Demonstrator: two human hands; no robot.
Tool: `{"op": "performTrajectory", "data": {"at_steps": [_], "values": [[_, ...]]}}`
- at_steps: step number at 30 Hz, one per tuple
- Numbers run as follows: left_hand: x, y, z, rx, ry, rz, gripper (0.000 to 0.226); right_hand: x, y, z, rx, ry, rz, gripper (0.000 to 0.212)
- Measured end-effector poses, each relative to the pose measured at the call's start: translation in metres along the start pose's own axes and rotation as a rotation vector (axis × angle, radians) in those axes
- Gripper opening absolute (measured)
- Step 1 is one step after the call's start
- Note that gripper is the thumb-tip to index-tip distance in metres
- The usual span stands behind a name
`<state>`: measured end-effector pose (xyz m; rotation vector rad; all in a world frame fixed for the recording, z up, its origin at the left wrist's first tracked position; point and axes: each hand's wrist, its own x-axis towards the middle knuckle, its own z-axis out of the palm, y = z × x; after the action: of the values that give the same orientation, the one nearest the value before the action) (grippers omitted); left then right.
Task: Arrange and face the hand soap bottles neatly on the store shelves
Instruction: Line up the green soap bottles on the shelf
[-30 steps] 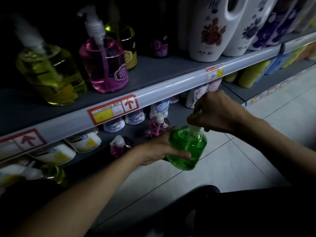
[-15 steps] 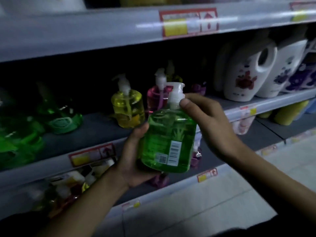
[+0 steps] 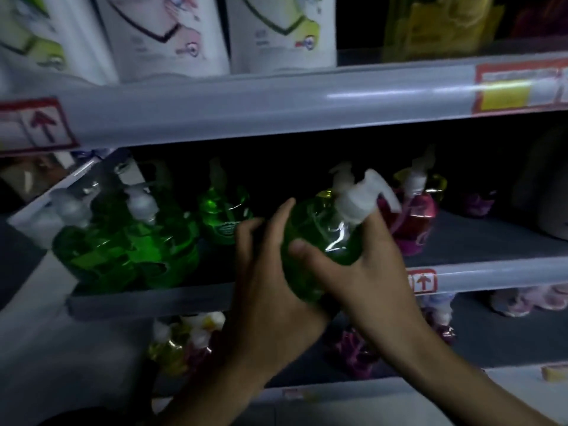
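We've got a green soap bottle [image 3: 319, 241] with a white pump [image 3: 359, 195], more green bottles [image 3: 123, 250] left, a magenta bottle [image 3: 415, 219] right, red-and-yellow price tag [image 3: 516, 87] up top.

Green bottle [image 3: 319, 241] — clear glossy plastic, pump [image 3: 362, 198] — matt white plastic

You can read no words. A red up-arrow stands on the red-bordered tag [image 3: 37, 124] on the upper shelf rail [image 3: 246, 109], another on the small tag [image 3: 423, 281] on the middle shelf rail [image 3: 498, 272]; the yellow-blocked tag [image 3: 519, 87] has blurred print.
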<state>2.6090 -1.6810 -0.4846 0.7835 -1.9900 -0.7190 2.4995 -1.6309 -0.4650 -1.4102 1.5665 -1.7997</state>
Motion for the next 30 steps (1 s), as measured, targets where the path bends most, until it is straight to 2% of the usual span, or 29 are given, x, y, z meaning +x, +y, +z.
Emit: {"op": "performTrajectory", "data": {"at_steps": [3, 5, 6, 10, 11, 13, 14, 16, 18, 20, 21, 24, 27, 30], "values": [[0.013, -0.017, -0.026, -0.572, -0.29, -0.142, 0.071, 0.025, 0.006, -0.002, 0.196, -0.126, 0.032, 0.054], [0.013, -0.032, -0.038, -0.673, -0.362, -0.223, 0.066, 0.037, 0.013, 0.001, 0.303, -0.254, 0.088, 0.054], [0.011, -0.037, -0.039, -0.66, -0.328, -0.236, 0.067, 0.04, 0.016, 0.004, 0.307, -0.308, 0.101, 0.054], [-0.001, -0.046, -0.033, -0.318, 0.066, -0.233, 0.086, 0.046, 0.019, 0.026, -0.017, -0.385, 0.032, 0.063], [-0.002, -0.049, -0.035, -0.23, 0.126, -0.218, 0.091, 0.047, 0.018, 0.031, -0.063, -0.393, 0.013, 0.065], [-0.001, -0.055, -0.043, -0.076, 0.097, -0.246, 0.098, 0.046, 0.019, 0.039, -0.085, -0.394, -0.028, 0.066], [-0.001, -0.056, -0.05, -0.012, 0.038, -0.263, 0.095, 0.046, 0.021, 0.042, -0.127, -0.369, -0.062, 0.067], [0.001, -0.056, -0.069, 0.094, -0.012, -0.214, 0.066, 0.046, 0.027, 0.046, -0.196, -0.326, -0.128, 0.071], [0.004, -0.056, -0.093, 0.244, 0.17, -0.129, 0.037, 0.047, 0.035, 0.051, -0.248, -0.31, -0.177, 0.073], [0.009, -0.066, -0.117, 0.388, 0.357, -0.154, 0.03, 0.049, 0.044, 0.057, -0.314, -0.295, -0.243, 0.076], [0.011, -0.071, -0.126, 0.45, 0.38, -0.184, 0.034, 0.049, 0.047, 0.06, -0.34, -0.288, -0.277, 0.077], [0.012, -0.088, -0.133, 0.581, 0.215, -0.22, 0.051, 0.053, 0.054, 0.072, -0.37, -0.265, -0.323, 0.078], [0.01, -0.092, -0.128, 0.601, 0.055, -0.241, 0.063, 0.056, 0.056, 0.081, -0.37, -0.246, -0.34, 0.082], [0.009, -0.092, -0.127, 0.598, 0.001, -0.258, 0.067, 0.057, 0.058, 0.09, -0.359, -0.222, -0.32, 0.085]]}}
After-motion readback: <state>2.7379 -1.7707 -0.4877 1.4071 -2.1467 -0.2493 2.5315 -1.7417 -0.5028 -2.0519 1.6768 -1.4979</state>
